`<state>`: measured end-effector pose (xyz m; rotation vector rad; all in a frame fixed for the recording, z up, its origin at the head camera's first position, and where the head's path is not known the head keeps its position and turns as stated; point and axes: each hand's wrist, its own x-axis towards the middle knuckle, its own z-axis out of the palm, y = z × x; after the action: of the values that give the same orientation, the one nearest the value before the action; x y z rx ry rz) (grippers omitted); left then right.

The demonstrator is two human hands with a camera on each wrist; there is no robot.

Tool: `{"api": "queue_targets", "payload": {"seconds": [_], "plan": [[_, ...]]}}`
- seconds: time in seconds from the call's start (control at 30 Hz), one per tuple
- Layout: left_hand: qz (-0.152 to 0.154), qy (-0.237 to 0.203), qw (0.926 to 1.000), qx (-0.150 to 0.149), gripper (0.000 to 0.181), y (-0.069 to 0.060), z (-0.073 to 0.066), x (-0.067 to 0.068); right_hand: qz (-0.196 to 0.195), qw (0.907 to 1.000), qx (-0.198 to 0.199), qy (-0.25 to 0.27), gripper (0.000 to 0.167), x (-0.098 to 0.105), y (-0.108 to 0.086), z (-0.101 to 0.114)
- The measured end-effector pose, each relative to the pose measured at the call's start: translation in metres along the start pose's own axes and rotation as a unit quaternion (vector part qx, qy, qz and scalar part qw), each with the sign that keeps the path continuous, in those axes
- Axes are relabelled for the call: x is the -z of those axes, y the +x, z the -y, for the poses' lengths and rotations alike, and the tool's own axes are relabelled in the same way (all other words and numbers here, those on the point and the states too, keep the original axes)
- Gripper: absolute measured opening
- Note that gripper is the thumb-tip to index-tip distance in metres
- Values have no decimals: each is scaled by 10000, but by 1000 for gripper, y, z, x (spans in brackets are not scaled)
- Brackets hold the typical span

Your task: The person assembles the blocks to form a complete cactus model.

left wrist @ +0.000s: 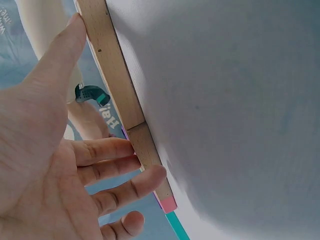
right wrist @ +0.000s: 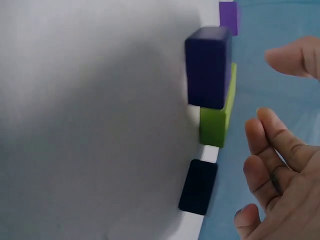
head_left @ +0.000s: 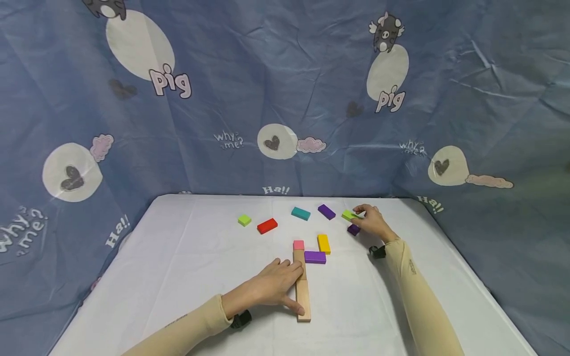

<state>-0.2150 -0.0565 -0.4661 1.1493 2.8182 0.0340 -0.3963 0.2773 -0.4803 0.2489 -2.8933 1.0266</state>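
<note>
My left hand (head_left: 277,283) rests beside two plain wooden blocks laid end to end, its thumb touching the near block (head_left: 304,296) and its fingers the far block (head_left: 299,256). A pink block (head_left: 299,244) adjoins their far end, and a purple block (head_left: 315,257) lies against the right side. My right hand (head_left: 375,223) hovers over a lime green block (head_left: 348,214) and a dark purple block (head_left: 354,229). In the right wrist view, a gap separates thumb from fingers, with nothing between them; the purple block (right wrist: 207,70) stands before the green one (right wrist: 214,125).
A yellow block (head_left: 324,244) touches the purple one's corner. Farther back lie a small green block (head_left: 244,220), a red block (head_left: 267,226), a teal block (head_left: 301,213) and another purple block (head_left: 327,212). A dark block (right wrist: 198,187) shows low in the right wrist view.
</note>
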Motion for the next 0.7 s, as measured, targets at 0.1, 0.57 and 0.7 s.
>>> {"api": "queue_targets", "payload": {"seconds": [0.1, 0.57, 0.7], "plan": [[-16, 46, 10000, -21, 96, -1, -1, 0, 111, 9999, -104, -64, 47, 0, 2, -4], [-108, 126, 9998, -53, 96, -3, -1, 0, 436, 9970, 16, -637, 42, 2, 11, -11], [-142, 135, 9998, -62, 94, -3, -1, 0, 623, 9958, 7, -672, 38, 4, 14, -7]]}}
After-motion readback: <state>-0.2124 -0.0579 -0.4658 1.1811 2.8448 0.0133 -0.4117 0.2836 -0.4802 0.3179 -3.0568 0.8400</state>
